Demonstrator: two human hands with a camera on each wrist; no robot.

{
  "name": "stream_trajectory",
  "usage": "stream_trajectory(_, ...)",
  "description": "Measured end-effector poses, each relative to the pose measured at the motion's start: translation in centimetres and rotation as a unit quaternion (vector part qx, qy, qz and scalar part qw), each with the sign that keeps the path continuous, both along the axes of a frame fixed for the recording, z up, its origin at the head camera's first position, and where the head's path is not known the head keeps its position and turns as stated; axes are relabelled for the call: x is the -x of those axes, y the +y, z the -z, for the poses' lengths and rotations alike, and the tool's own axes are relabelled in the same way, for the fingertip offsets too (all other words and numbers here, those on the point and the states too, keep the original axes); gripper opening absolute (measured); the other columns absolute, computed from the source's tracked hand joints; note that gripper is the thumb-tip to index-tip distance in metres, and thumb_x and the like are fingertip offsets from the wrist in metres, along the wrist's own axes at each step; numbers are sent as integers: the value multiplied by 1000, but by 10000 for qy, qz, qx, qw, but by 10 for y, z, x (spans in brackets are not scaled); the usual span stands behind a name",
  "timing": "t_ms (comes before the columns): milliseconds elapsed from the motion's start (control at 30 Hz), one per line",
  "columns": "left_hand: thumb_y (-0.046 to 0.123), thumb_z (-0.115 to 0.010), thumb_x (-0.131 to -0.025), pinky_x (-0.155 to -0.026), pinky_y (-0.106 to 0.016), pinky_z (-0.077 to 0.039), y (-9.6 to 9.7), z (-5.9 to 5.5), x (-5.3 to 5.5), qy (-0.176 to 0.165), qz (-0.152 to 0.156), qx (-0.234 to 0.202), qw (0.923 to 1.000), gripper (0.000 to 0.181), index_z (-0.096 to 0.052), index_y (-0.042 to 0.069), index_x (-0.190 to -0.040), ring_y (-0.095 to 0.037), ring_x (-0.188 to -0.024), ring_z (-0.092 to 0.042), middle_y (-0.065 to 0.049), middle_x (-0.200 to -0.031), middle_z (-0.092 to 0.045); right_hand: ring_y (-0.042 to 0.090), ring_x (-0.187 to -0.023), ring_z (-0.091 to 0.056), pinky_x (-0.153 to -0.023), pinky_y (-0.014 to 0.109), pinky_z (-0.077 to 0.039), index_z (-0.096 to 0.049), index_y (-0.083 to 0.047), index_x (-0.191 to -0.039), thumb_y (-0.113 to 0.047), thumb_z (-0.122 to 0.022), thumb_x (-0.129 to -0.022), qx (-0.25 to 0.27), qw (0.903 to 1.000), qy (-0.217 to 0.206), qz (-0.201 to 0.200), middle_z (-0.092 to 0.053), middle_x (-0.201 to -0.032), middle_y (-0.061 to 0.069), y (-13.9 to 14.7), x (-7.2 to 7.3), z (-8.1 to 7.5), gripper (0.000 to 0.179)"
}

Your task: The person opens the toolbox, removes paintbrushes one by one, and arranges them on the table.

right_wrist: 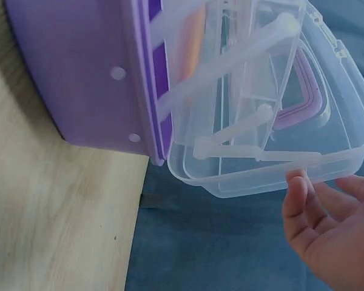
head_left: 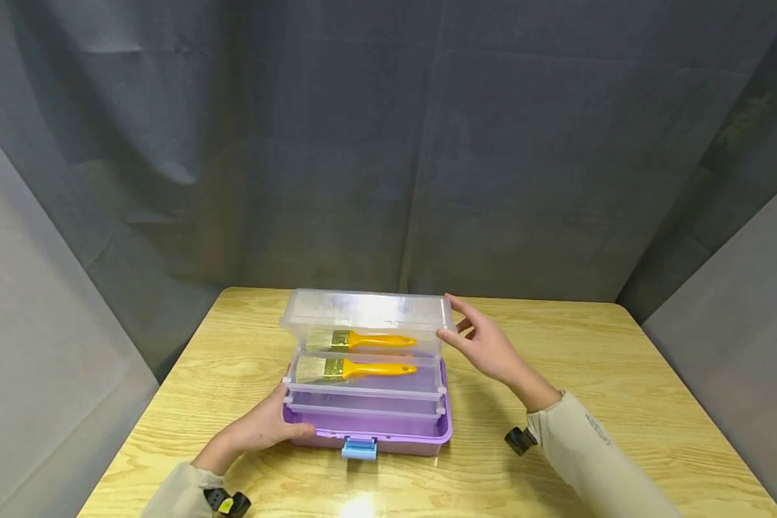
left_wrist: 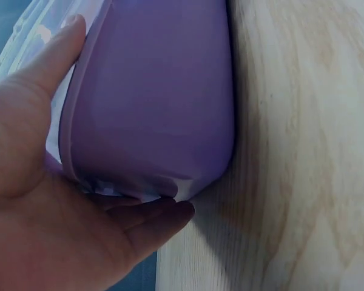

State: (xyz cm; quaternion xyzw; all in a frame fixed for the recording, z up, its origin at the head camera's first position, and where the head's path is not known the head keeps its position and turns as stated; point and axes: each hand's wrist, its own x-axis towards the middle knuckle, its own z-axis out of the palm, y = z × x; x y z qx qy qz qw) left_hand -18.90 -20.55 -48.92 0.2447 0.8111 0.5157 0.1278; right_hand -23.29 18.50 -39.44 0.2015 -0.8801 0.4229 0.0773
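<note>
A purple toolbox (head_left: 427, 447) with a clear lid (head_left: 369, 309) stands on the table, its lid raised and clear trays (head_left: 388, 393) spread in steps. On the upper tray lies a flat paintbrush (head_left: 378, 369) with a yellow handle and pale bristles. A similar brush shape shows against the lid; I cannot tell whether it is a second brush or a reflection. My left hand (head_left: 265, 424) holds the box's front left corner, thumb at the rim, fingers along the side. At the lid's right edge, my right hand (head_left: 488, 349) holds on with thumb and fingers, partly curled.
A blue latch (head_left: 359, 449) hangs at the box's front. The wooden table (head_left: 544, 331) ends before a dark curtain (head_left: 337, 144), with pale panels at both sides. White hinge arms (right_wrist: 230, 57) link the trays to the box, and a purple handle (right_wrist: 308, 91) sits on the lid.
</note>
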Motion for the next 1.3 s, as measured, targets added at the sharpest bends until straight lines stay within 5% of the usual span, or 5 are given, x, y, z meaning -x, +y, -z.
stream_trajectory(167, 25, -80, -76, -109, -53, -22, 2, -1, -1, -92, -210, 173, 9996, 112, 1, 13, -152, -39, -134, -29, -22, -152, -17, 26, -87, -58, -64, 36, -50, -40, -11, -144, -41, -59, -92, 223, 9993, -220, 204, -49, -137, 14, -1, 19, -5, 63)
stream_trajectory(367, 20, -81, -75, -108, -54, -23, 2, 0, -1, -49, -141, -138, 9998, 116, 5, 23, -152, -39, -131, -33, -22, -153, -14, 33, -120, -49, -95, 50, -44, -30, -12, -149, -53, -44, -96, 11, 9984, -412, 392, -43, -143, 14, -5, 33, -4, 69)
stream_trajectory(467, 19, -81, -74, -108, -56, -19, 2, 1, 0, 64, -117, -201, 9997, 119, 9, 26, -152, -41, -134, -28, -21, -155, -6, 35, -121, -50, -101, 50, -39, -27, -12, -150, -52, -36, -99, 130, 9983, -455, 351, -42, -143, 17, -6, 39, -1, 66)
stream_trajectory(833, 19, -81, -75, -109, -56, -13, 3, 3, 3, 218, -25, -276, 9994, 124, 17, 29, -149, -42, -137, -18, -18, -156, 7, 38, -134, -32, -97, 48, -42, -17, -8, -152, -38, -22, -104, 1507, 9850, -824, -147, -20, -154, 15, -8, 59, 25, 57)
stream_trajectory(1300, 27, -80, -75, -110, -56, -8, 2, 0, -3, -315, -467, 325, 9979, 122, 15, 11, -150, -44, -139, -8, -23, -154, 12, 40, -117, -51, -87, 42, -51, -26, -1, -148, -1, -39, -100, 1020, 9937, -462, -18, -39, -142, 26, -7, 72, 67, 51)
